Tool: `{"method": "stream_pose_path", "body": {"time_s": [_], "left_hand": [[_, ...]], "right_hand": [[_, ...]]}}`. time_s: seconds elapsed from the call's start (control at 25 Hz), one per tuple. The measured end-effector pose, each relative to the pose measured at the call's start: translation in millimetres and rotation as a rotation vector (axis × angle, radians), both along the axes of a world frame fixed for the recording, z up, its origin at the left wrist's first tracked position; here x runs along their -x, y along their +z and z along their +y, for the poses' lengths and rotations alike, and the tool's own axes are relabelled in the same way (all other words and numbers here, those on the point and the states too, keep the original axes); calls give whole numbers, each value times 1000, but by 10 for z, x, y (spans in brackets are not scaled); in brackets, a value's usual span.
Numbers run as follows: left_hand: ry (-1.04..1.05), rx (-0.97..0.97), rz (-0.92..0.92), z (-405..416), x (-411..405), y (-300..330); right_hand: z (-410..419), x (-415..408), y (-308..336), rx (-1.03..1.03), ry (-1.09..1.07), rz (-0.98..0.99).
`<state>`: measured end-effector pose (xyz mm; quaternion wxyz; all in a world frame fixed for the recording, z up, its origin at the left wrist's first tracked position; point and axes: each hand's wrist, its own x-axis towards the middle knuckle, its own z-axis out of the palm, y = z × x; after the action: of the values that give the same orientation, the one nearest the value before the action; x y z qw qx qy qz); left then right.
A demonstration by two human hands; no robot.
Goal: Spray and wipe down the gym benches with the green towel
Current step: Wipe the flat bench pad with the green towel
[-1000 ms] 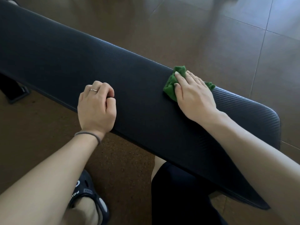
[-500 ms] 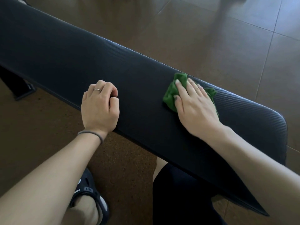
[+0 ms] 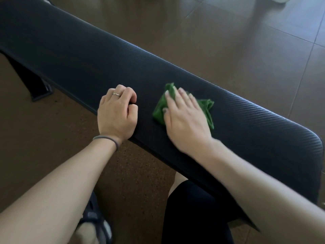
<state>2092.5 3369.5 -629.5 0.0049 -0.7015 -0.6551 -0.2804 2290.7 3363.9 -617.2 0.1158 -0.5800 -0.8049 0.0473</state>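
Nearest to me, a dark shoe (image 3: pixel 98 224) is showing at the bottom edge on the brown floor (image 3: pixel 246 55), and a black-clad knee (image 3: pixel 191 215) is sitting just under the bench's near edge.

I am resting my left hand (image 3: pixel 117 112) on the near edge of the bench (image 3: pixel 73 50), fingers curled into a loose fist and gripping nothing. A thin ring (image 3: pixel 116 94) is sitting on one finger and a grey band (image 3: pixel 107 139) is circling the wrist.

Just beside it, toward the bench's right end, I am pressing my right hand (image 3: pixel 184 120) flat on the towel (image 3: pixel 207 107), fingers straight and close together, palm down. The hand is looking slightly blurred. The green towel is lying crumpled on the bench top between the near and far edges, sticking out past my fingertips on the left and past the hand's right side.

The black padded bench is running diagonally from the upper left corner down to its rounded right end. A dark leg (image 3: pixel 33 81) is standing under it at the left. Beyond the far edge the tiled floor is shining.
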Motion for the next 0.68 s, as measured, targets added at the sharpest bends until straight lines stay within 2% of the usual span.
{"method": "stream_pose_path", "body": {"time_s": [0.08,0.2,0.28,0.4,0.48,0.56,0.68], "left_hand": [[-16,5,-6,4,10,0],[-34,16,-22,6,61,-5],[-67,24,-24,11,62,10],[-264,-13,-1,116,258,114],[-320,-83,113,405,709,151],[-229,-76,183,772,1219,157],[-257,-15,105,1001,1505,88]], "right_hand": [[-304,24,27,57,82,-36],[49,109,73,76,71,-58],[518,304,77,69,-16,-25],[931,564,68,122,-209,-12],[770,713,52,123,-263,-7],[342,968,53,70,-261,-1],[-214,1379,68,59,-256,-33]]}}
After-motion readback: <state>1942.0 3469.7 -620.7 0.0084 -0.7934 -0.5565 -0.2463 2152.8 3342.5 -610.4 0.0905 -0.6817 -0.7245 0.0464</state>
